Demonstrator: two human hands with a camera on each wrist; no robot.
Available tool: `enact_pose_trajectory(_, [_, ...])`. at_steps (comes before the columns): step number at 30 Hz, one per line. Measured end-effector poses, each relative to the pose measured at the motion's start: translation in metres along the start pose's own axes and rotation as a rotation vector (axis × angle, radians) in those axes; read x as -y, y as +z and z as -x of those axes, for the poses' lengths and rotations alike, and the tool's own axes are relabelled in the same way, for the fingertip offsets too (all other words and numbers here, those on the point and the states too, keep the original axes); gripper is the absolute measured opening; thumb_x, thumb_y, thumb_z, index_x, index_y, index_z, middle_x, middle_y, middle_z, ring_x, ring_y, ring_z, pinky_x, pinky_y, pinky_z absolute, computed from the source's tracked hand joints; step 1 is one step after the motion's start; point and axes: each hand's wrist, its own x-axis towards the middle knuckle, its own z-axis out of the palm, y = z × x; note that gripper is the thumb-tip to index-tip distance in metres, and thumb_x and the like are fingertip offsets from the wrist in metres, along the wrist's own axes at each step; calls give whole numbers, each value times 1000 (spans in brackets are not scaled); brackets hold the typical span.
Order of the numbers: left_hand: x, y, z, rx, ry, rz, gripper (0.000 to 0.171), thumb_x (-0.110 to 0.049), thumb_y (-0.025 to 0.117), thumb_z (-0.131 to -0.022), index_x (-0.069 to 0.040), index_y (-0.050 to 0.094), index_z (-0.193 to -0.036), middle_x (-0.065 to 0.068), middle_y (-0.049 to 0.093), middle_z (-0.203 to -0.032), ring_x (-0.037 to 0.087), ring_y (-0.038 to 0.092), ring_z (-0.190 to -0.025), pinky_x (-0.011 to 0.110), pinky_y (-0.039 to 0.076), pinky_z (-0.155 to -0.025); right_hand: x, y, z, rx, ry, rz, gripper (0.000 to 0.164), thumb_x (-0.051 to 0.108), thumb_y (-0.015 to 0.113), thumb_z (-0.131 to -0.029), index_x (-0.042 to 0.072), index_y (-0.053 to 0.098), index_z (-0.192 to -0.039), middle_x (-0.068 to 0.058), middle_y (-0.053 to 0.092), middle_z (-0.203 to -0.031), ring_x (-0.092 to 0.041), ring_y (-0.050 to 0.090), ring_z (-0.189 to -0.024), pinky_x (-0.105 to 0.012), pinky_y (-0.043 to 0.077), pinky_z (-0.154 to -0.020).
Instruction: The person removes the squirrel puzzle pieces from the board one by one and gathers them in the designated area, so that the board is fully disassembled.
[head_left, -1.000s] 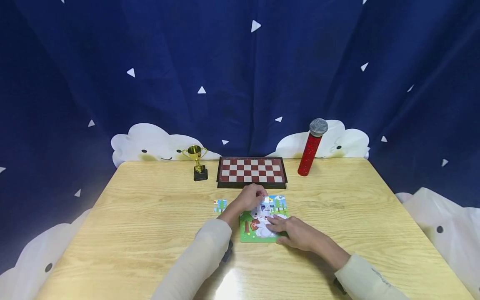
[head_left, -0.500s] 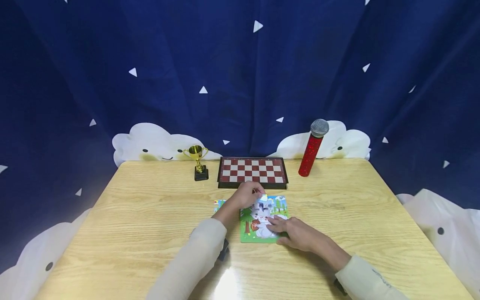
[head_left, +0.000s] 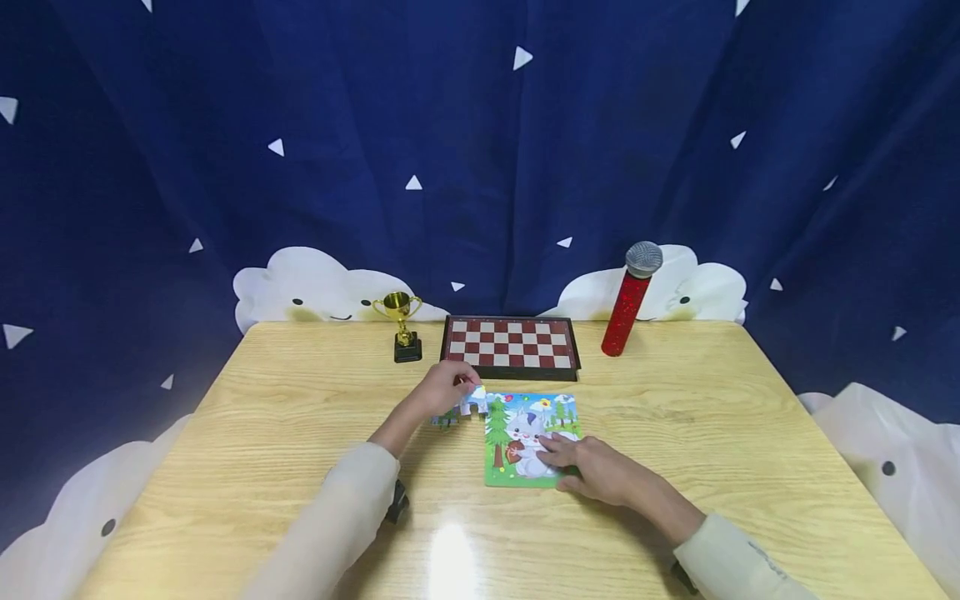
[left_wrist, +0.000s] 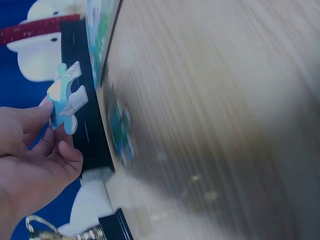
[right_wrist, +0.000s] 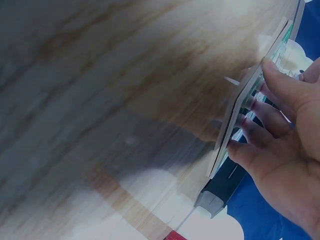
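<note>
My left hand [head_left: 442, 389] pinches a jigsaw piece [left_wrist: 67, 100] between thumb and fingers. The piece is light blue and white with rounded tabs, held up above the table just left of the puzzle board. Below it a green and blue piece [left_wrist: 120, 131] lies on the tabletop, partly covered by the held one in the head view. The square puzzle board [head_left: 497, 477] shows a white and grey cartoon animal with an acorn, trees and a green border. My right hand [head_left: 596, 471] rests on the board's right side, fingers extended across the picture and thumb at the lower edge.
Behind the board lies a red and white checkered chessboard [head_left: 510, 343] in a black frame. A gold trophy cup [head_left: 406, 329] stands to its left and a red microphone [head_left: 628, 308] to its right. A dark blue curtain [head_left: 480, 167] hangs behind the wooden table [head_left: 262, 450].
My left hand has lifted the jigsaw piece off the top of the board and carried it left, over the loose piece. The right hand stays on the board.
</note>
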Motion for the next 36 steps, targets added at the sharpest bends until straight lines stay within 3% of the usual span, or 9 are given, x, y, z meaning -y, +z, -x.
enact_pose_trajectory(6, [14,-17,10,-19,-18,-17,11,-4,55,-93,-6,66,-94,7,62,-92,16,53,-80,25,45,-68,1,-1,0,0,10,-10,48,15,69,-85,3,57,-129,-15,48,-142,-35,46,-130,-52,40,-102])
enact_pose_trajectory(12, [32,-35,20,-28,5,-44,12,-1,56,-91,-2,68,-92,10,64,-89,17,55,-79,26,46,-70,1,-1,0,0,11,-8,48,15,69,-85,4,57,-129,-15,48,-142,-35,47,-129,-51,41,-101])
enact_pose_trajectory(19, [52,-49,31,-9,-96,-65,13,-2,55,-92,-3,68,-93,8,63,-90,18,57,-81,28,48,-71,0,0,0,-5,2,-6,48,16,69,-85,5,56,-130,-15,47,-142,-35,46,-130,-51,41,-101])
enact_pose_trajectory(28, [65,-50,33,-4,-185,-94,12,-2,57,-91,-4,69,-92,6,64,-87,17,56,-82,28,49,-71,-1,-1,0,3,14,-15,49,16,69,-85,5,56,-130,-14,46,-143,-35,45,-130,-52,40,-101])
enact_pose_trajectory(36, [65,-45,33,-17,-194,-102,12,-1,58,-90,-3,69,-90,6,62,-83,16,53,-77,25,45,-67,-1,1,0,-4,-1,-1,48,17,69,-85,4,56,-130,-14,47,-142,-35,46,-129,-51,41,-101])
